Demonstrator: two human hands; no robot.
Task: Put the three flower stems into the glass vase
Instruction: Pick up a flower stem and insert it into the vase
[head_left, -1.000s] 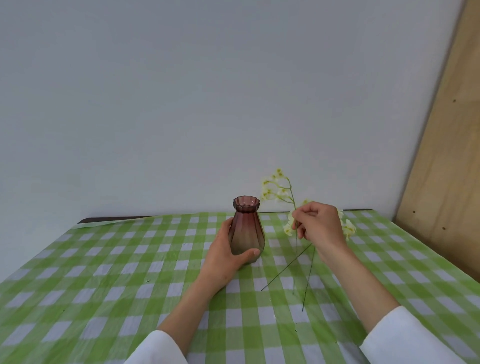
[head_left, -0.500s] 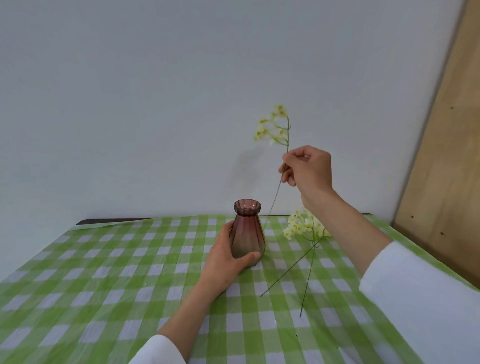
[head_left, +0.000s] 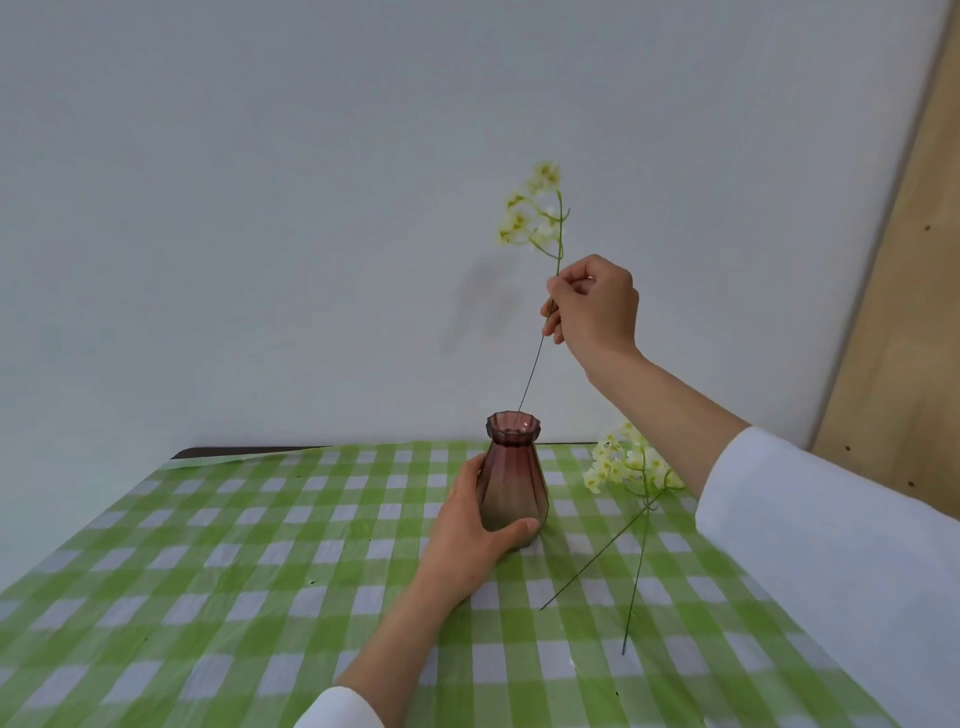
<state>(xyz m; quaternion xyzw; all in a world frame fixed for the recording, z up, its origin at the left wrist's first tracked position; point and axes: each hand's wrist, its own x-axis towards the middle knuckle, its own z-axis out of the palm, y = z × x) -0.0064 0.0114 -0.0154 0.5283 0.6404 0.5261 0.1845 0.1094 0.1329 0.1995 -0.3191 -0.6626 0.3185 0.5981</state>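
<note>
Right hand (head_left: 592, 306), pinching the first flower stem (head_left: 535, 358), has swung its tip to the glass vase (head_left: 513, 478) mouth near the desk's far edge; left hand (head_left: 467, 530) grips the vase; two stems (head_left: 631, 540) wait.

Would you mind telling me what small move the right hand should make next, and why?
Probably lower the right hand straight down, so the stem slides into the vase. Its lower tip sits right at the vase mouth, and the left hand steadies the vase.
</note>
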